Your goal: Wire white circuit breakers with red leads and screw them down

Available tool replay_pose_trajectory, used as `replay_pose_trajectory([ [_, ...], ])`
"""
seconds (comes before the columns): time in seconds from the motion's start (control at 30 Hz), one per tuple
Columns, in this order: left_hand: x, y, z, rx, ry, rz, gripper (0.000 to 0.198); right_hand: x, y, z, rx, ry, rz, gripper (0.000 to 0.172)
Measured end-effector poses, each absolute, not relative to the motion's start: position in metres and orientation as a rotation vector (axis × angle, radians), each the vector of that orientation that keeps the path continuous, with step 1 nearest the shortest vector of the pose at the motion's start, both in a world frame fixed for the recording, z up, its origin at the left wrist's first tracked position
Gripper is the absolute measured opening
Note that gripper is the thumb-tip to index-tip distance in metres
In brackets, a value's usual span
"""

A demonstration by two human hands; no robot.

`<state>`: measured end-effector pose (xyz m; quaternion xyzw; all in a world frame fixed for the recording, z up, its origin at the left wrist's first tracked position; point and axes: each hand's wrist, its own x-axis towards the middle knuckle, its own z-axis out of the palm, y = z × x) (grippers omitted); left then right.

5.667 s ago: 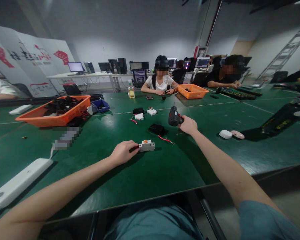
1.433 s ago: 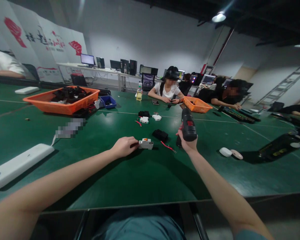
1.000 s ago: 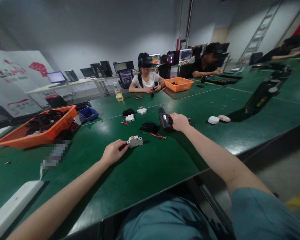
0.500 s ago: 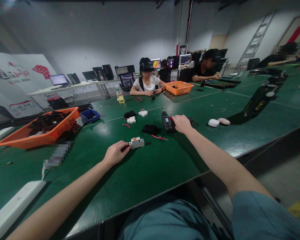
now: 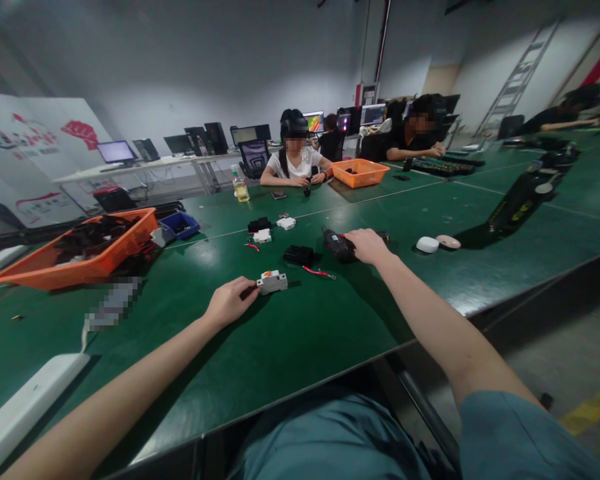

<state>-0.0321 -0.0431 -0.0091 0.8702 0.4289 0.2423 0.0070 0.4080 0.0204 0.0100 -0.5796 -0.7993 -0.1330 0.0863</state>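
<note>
A white circuit breaker [image 5: 273,283] with an orange lever stands on the green table. At its left end, the fingertips of my left hand [image 5: 231,300] are closed on it. Farther right, my right hand [image 5: 368,247] grips the handle of a black cordless drill [image 5: 339,246] that lies on the table, its bit toward the far side; my fingers partly hide the handle. Between the hands are a black block-shaped part [image 5: 299,255] and a red wire [image 5: 319,273] with metal ends. Two more white breakers [image 5: 263,236] and a short red wire [image 5: 253,247] lie beyond.
An orange basket [image 5: 105,257] of dark parts and a blue bin [image 5: 180,225] stand at left. A white power strip [image 5: 35,407] lies near left. White earbud-like cases [image 5: 427,245] and a black cylindrical device [image 5: 517,200] are at right. Co-workers sit across the table.
The drill has tipped over a little in my right hand, its bit end now lower. My left hand stays at the breaker. The camera view has shifted slightly.
</note>
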Motion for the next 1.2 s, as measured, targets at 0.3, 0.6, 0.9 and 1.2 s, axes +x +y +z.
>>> replay_pose_trajectory([
  [0.3, -0.031, -0.044, -0.008, 2.730, 1.332, 0.775, 0.032, 0.420, 0.017, 0.019, -1.654, -2.459, -0.069, 0.058],
  [0.6, -0.033, -0.041, -0.009, 2.707, 1.326, 0.747, 0.031, 0.410, 0.013, 0.023, -1.708, -2.439, -0.033, 0.058],
  [0.9, -0.034, -0.041, -0.010, 2.701, 1.311, 0.779, 0.030, 0.356, -0.021, 0.042, -1.344, -2.215, -0.236, 0.028],
  [1.2, -0.032, -0.042, -0.009, 2.674, 1.333, 0.779, 0.031, 0.326, -0.033, 0.028, -1.193, -2.612, -0.008, 0.019],
])
